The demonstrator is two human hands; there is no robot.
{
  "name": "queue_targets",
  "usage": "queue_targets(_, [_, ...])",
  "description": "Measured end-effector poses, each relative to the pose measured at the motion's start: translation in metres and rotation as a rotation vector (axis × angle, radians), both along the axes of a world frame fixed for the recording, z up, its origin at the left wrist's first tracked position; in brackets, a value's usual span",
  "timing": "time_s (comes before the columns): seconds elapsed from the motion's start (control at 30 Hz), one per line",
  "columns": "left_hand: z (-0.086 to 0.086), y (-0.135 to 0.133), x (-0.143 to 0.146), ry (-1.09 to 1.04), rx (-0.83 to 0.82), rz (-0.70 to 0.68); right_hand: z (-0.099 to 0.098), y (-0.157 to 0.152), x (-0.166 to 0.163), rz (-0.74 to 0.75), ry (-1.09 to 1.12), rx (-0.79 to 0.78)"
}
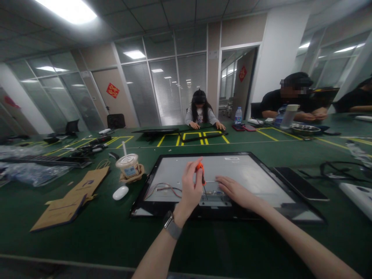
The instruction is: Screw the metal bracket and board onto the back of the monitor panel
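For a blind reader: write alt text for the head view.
The person's left hand holds an orange-handled screwdriver over a monitor panel lying on a green table; the right hand rests on the panel. A lidded cup and white mouse sit to its left; other people sit opposite.

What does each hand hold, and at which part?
The left hand grips an orange screwdriver by its handle. The right hand holds nothing; it rests flat on the monitor panel.

Dim room, ceiling panels [66, 9] glaring, edges warped, slightly soft
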State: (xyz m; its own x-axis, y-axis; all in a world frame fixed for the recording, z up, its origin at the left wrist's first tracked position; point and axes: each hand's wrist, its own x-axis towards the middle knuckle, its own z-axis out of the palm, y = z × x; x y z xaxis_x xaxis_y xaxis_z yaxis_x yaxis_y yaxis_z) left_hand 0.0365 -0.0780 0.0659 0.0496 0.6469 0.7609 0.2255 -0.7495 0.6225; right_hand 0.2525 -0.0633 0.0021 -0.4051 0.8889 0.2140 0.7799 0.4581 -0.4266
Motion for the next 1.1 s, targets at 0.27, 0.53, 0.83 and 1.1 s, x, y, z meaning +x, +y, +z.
queue_targets(0.27, [-0.017, -0.002, 0.014, -0.062, -0.055, -0.010, 0.001, -0.001, -0.001, 0.008, 0.023, 0.002])
queue_targets(0.53, [-0.022, -0.003, 0.020, -0.088, -0.032, 0.031, -0.004, 0.003, 0.001, 0.028, 0.027, 0.033])
queue_targets(0.83, [-0.020, -0.001, 0.021, -0.051, -0.090, -0.017, 0.001, -0.001, -0.001, 0.019, 0.018, 0.039])
queue_targets(1.1, [-0.014, 0.000, 0.024, -0.040, -0.220, -0.320, -0.004, 0.004, -0.001, 0.071, 0.062, 0.073])
